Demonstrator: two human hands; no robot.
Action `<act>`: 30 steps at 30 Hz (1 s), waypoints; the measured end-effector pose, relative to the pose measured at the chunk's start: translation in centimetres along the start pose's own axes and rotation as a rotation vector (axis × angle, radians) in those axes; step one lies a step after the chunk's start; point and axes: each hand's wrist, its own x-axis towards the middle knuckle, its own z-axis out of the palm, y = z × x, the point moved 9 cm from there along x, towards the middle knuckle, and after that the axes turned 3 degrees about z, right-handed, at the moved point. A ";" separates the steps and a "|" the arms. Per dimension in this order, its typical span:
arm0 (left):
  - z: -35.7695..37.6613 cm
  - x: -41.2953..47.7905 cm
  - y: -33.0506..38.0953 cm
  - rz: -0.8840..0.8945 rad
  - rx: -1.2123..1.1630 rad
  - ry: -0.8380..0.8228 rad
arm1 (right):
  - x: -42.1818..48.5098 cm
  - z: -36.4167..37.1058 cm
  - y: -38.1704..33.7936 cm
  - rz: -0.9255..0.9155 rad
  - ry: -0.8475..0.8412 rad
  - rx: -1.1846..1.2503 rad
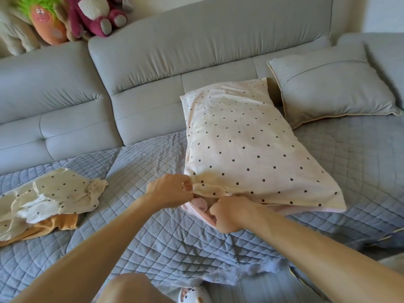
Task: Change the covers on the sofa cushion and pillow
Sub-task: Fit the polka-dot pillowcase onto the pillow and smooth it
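Note:
A pillow in a cream cover with dark dots lies lengthwise on the quilted blue-grey sofa throw. Its near end is open and pink fabric shows there. My left hand pinches the upper edge of the cover at its near left corner. My right hand is curled in a fist on the lower pink edge of the opening. A grey cushion with pale piping leans against the sofa back to the right of the pillow.
A crumpled dotted cream cover lies on an orange cloth at the left. Plush toys sit on top of the grey sofa back. My knee and a small toy are at the bottom.

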 end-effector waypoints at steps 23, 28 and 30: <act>-4.6 -4.5 0.3 0.131 -0.419 0.678 | -7.0 -3.5 3.0 -0.067 0.406 0.630; -4.4 -2.3 1.0 0.159 -0.464 0.537 | -4.8 -6.7 3.7 0.048 0.694 0.665; -5.1 -2.5 1.0 0.166 -0.447 0.589 | -6.0 -9.5 5.8 0.176 0.973 0.291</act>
